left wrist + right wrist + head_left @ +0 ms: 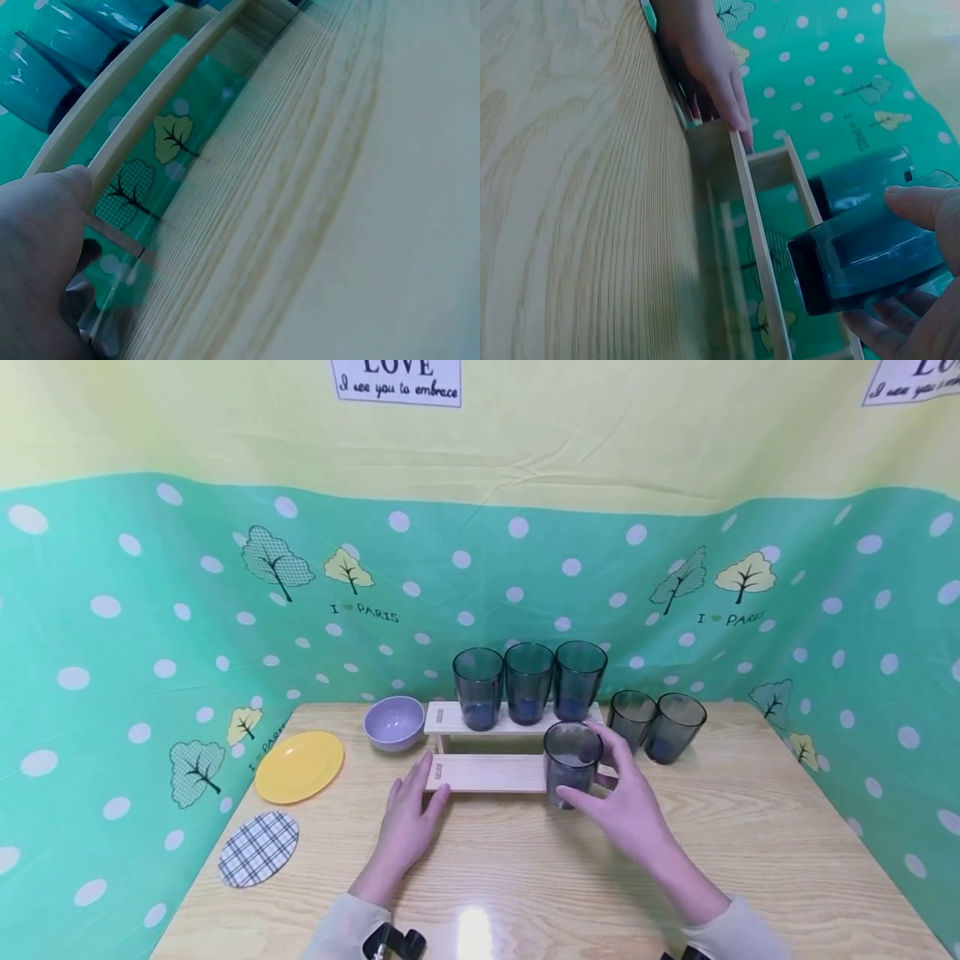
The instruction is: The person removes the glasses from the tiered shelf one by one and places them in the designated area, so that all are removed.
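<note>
A two-step wooden rack [491,772] stands on the table. My left hand [411,817] grips the left end of its lower step, with the thumb at the front edge in the left wrist view. In my right hand [626,797] is a dark smoky glass [572,760], held upright between thumb and fingers at the right part of the lower step. The right wrist view shows the base of this glass [870,262] apart from the step's front edge. Along the upper step stand three like glasses, one at the left [478,689], one in the middle [528,685] and one at the right [579,681].
Two more dark glasses [675,728] stand on the table right of the rack. To its left are a purple bowl [395,724], a yellow plate [300,767] and a checked round mat [258,849]. A green dotted cloth [517,577] hangs behind the table.
</note>
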Action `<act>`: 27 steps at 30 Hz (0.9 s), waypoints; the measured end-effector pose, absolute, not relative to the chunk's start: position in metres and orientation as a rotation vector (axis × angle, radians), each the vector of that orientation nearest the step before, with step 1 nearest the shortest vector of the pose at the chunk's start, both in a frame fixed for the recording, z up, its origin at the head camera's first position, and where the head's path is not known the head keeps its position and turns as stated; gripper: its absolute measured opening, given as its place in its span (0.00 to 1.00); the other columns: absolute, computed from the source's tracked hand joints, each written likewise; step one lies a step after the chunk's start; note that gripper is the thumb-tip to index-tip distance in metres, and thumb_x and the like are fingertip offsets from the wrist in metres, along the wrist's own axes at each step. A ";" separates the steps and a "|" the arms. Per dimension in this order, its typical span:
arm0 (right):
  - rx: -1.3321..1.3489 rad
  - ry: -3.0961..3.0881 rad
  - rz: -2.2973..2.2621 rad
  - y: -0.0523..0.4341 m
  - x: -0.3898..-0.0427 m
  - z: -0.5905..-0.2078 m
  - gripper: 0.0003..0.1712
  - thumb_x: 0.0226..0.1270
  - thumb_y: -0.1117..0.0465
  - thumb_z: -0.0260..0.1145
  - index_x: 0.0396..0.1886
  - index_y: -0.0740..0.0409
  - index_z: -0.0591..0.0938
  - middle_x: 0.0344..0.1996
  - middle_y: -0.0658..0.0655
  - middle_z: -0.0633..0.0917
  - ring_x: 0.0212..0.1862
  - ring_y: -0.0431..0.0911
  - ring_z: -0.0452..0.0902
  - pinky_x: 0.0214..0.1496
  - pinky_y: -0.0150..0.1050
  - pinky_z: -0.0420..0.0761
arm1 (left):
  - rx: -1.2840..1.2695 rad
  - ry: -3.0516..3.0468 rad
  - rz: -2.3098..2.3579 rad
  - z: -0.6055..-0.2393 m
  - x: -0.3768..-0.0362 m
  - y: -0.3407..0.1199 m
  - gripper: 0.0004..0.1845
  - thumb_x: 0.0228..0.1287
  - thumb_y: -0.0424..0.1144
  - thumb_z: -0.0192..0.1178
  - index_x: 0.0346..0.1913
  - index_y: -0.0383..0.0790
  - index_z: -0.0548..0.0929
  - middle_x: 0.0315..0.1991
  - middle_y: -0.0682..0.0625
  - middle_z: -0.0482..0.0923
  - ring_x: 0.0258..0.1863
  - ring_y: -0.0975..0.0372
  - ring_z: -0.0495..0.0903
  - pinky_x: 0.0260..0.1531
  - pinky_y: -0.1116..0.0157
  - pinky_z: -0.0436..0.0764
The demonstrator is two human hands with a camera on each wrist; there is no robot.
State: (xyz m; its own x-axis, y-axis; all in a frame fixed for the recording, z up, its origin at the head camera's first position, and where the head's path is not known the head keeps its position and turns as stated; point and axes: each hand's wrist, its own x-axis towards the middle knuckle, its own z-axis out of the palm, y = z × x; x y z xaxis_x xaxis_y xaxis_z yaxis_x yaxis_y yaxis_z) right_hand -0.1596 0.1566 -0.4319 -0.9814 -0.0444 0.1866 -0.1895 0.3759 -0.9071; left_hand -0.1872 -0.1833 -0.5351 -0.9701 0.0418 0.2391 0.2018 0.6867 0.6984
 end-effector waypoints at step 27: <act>0.035 -2.498 1.386 0.256 -0.157 -0.419 0.62 0.69 0.55 0.85 0.91 0.47 0.55 0.67 0.70 0.77 0.68 0.61 0.75 0.54 0.15 0.78 | -0.179 -2.704 -1.172 -0.536 -0.188 -0.184 0.39 0.87 0.51 0.58 0.89 0.39 0.58 0.85 0.36 0.61 0.85 0.41 0.59 0.87 0.40 0.42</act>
State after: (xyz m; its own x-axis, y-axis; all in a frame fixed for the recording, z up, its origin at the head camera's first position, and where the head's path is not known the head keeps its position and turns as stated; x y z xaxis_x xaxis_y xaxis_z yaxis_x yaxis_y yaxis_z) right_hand -0.1574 0.2556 -0.4189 -0.9595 0.1155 0.2570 -0.1570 0.5382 -0.8280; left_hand -0.1877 -0.1837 -0.5363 -0.9749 0.0359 0.2197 0.1848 0.6804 0.7091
